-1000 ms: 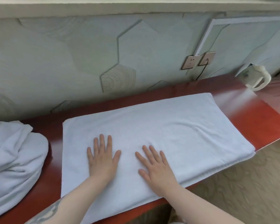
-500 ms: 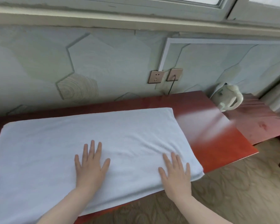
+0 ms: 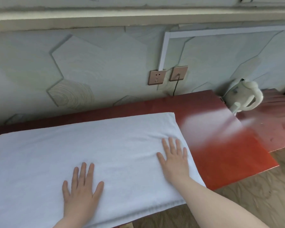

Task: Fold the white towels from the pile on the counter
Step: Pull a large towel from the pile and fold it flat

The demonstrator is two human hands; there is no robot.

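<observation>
A white towel [image 3: 92, 145], folded into a long rectangle, lies flat across the red counter [image 3: 224, 148], with its near edge hanging a little over the counter's front. My left hand [image 3: 81, 190] presses flat on the towel's near middle, fingers spread. My right hand [image 3: 174, 159] presses flat near the towel's right end, fingers straight. The pile of towels is out of view.
A white electric kettle [image 3: 242, 98] stands at the counter's back right, beside a lower red table [image 3: 276, 125]. Two wall sockets [image 3: 167, 77] sit above the counter, and a black cable hangs from the right one. Patterned floor lies below the counter's front edge.
My right hand has slid rightward and farther back along the towel toward its right end. My left hand stays pressed on the towel. The view has turned right, and the pile has left the frame.
</observation>
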